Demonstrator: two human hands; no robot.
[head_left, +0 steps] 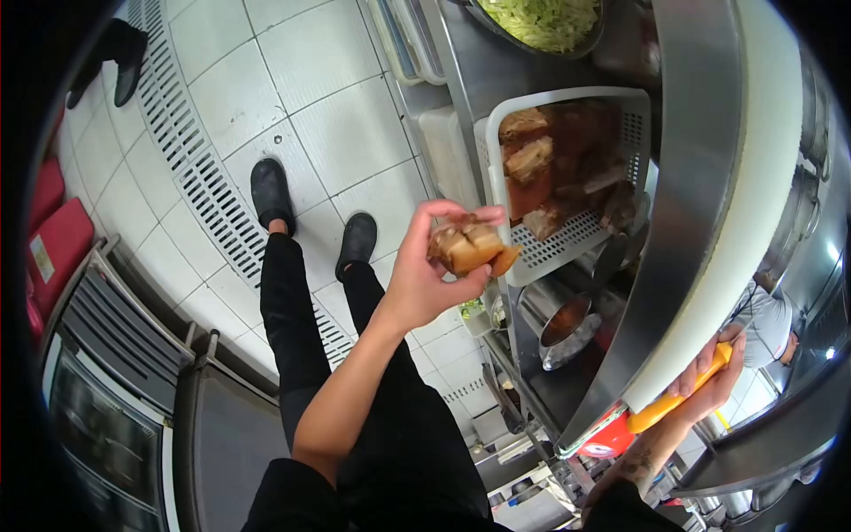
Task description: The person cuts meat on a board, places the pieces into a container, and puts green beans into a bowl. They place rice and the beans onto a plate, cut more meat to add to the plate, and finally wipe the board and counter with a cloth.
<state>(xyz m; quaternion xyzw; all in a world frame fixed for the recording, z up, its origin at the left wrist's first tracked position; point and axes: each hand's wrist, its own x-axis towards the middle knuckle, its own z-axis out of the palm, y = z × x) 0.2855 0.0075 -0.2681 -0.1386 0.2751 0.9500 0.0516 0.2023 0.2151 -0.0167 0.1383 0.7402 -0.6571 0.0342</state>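
Note:
My left hand is closed around a chunk of cooked meat, with a browned outside and a paler, layered side showing. It is held in the air beside the near corner of a white perforated basket. In that basket lie several browned pieces of meat. At the lower right, my right hand has its fingers wrapped over a yellow-orange handle, next to the edge of a white cutting board. Whatever the handle belongs to does not show.
A bowl of shredded green vegetable stands beyond the basket. Nearer are a metal pot with reddish contents and a red container. A steel counter edge runs under the board. Another person is at far right.

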